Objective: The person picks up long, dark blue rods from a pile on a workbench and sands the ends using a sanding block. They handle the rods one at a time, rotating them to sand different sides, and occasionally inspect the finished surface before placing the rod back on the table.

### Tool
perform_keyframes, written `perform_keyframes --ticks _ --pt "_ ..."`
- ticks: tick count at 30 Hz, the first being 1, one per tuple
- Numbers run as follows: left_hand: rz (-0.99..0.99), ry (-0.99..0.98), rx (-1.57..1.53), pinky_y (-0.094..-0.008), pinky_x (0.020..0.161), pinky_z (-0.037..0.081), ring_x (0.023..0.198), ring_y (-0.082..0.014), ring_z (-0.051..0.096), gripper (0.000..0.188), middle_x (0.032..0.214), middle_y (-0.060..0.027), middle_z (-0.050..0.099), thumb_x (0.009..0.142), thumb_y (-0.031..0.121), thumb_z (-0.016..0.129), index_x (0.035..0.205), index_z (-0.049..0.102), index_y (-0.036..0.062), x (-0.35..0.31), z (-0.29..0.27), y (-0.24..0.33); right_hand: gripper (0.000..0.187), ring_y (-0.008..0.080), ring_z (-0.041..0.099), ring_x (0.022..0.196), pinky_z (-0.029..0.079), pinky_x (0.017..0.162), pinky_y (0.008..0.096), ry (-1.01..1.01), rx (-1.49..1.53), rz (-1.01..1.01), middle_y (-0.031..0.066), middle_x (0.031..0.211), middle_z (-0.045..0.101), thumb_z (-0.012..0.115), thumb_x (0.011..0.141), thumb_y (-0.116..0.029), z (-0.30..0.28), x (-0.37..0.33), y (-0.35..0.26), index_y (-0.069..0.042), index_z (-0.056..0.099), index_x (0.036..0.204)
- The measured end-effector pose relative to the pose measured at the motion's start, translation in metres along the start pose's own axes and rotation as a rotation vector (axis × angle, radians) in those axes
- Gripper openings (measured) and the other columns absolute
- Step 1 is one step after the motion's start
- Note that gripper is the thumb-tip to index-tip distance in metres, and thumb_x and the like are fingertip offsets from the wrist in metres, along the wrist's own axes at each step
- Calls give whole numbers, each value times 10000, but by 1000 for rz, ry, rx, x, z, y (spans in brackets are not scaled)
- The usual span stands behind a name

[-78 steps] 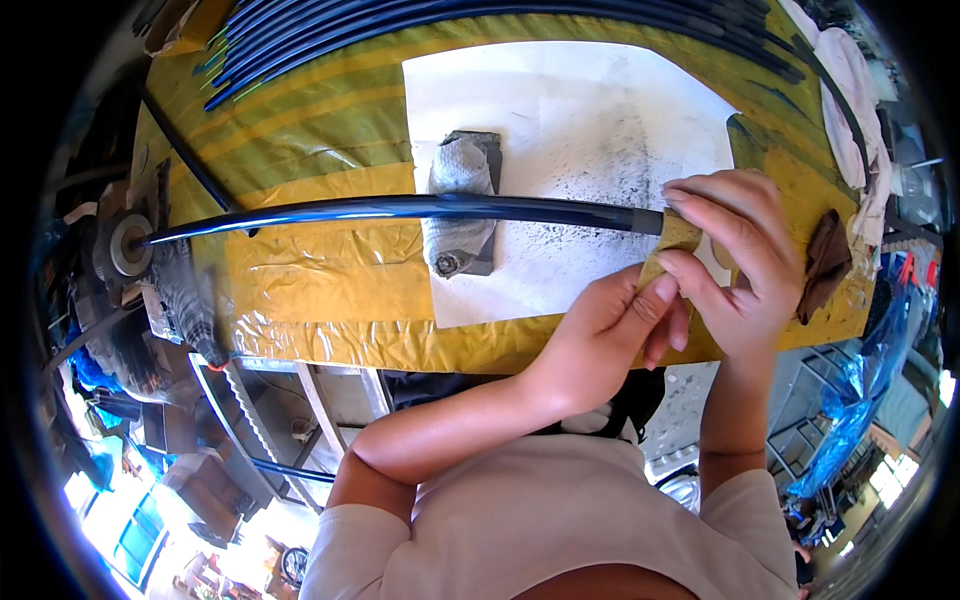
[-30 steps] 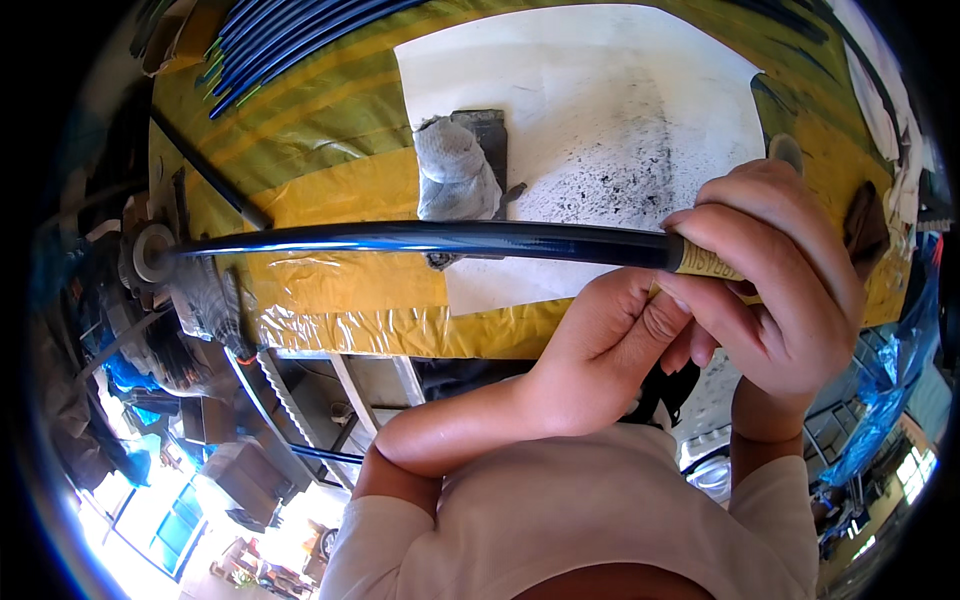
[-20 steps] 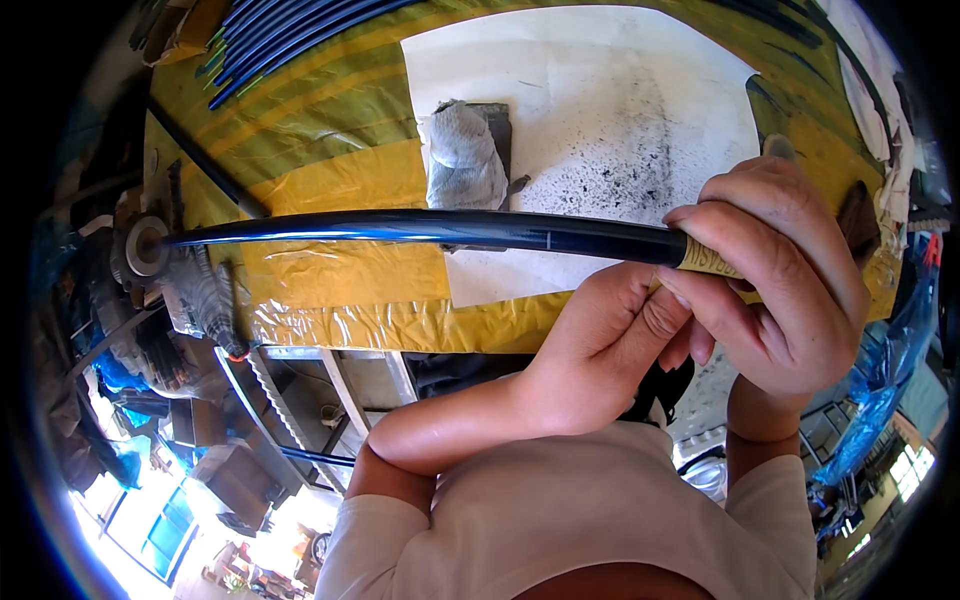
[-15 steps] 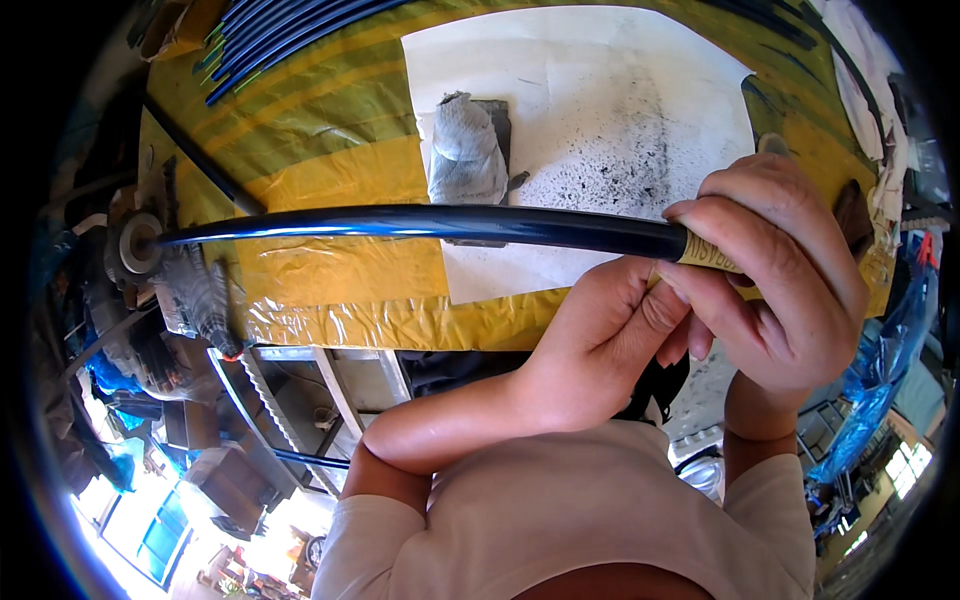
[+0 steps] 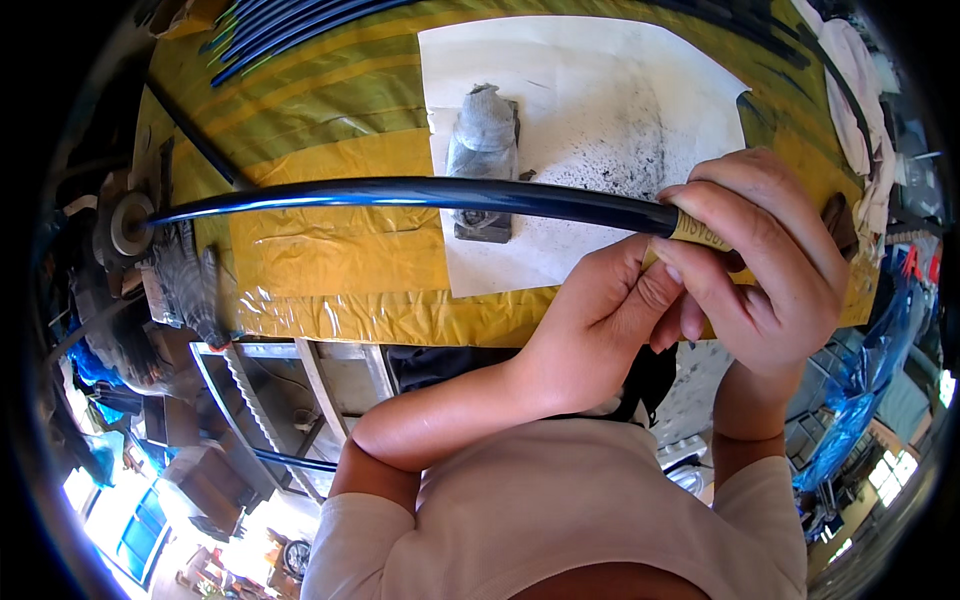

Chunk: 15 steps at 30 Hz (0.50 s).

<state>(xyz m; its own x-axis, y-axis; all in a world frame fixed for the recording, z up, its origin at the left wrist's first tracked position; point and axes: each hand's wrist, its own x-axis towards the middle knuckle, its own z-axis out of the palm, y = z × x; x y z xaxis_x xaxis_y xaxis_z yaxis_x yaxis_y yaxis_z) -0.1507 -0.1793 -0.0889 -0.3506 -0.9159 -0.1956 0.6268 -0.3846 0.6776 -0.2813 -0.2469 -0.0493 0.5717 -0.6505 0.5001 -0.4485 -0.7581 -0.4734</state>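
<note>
A long, glossy dark-blue rod (image 5: 430,192) crosses the view, its far left end at a round grey disc (image 5: 130,223). Near the rod's right end a gold label (image 5: 690,228) wraps it. My right hand (image 5: 765,255) is closed around this labelled end, fingers over the top. Just below the rod, my left hand (image 5: 590,325) is pinched against the right fingers. A small gold edge of the label shows at its fingertips; the rest of that pinch is hidden. Under the rod lies a grey block (image 5: 490,228) with a whitish cloth bundle (image 5: 483,130) on it.
White paper (image 5: 580,75) speckled with black dust lies on the yellow-covered table (image 5: 330,270). Several dark-blue rods (image 5: 300,35) rest at the back left. A grey glove (image 5: 190,285) hangs by the left edge; blue plastic (image 5: 850,400) hangs at the right.
Both hands and the rod sit slightly higher and farther left in the picture, while the paper and block sit slightly to the right. The grip looks the same.
</note>
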Motion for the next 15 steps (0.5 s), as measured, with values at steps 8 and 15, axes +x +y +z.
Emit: perform_keyframes --ticks 8,15 --pt "20 -17 -7 -191 562 381 615 -58 436 264 751 4 517 1002 235 347 960 516 37 4 -5 -5 266 260 579 747 473 659 316 -8 -30 41 148 814 600 712 588 63 5 2 -1 68 610 834" --pt "30 53 -13 -197 561 379 617 -62 441 243 739 8 499 1002 223 350 937 511 52 12 -6 -13 252 241 576 742 469 636 287 -25 -22 109 139 823 598 707 616 55 12 -1 7 65 598 843"
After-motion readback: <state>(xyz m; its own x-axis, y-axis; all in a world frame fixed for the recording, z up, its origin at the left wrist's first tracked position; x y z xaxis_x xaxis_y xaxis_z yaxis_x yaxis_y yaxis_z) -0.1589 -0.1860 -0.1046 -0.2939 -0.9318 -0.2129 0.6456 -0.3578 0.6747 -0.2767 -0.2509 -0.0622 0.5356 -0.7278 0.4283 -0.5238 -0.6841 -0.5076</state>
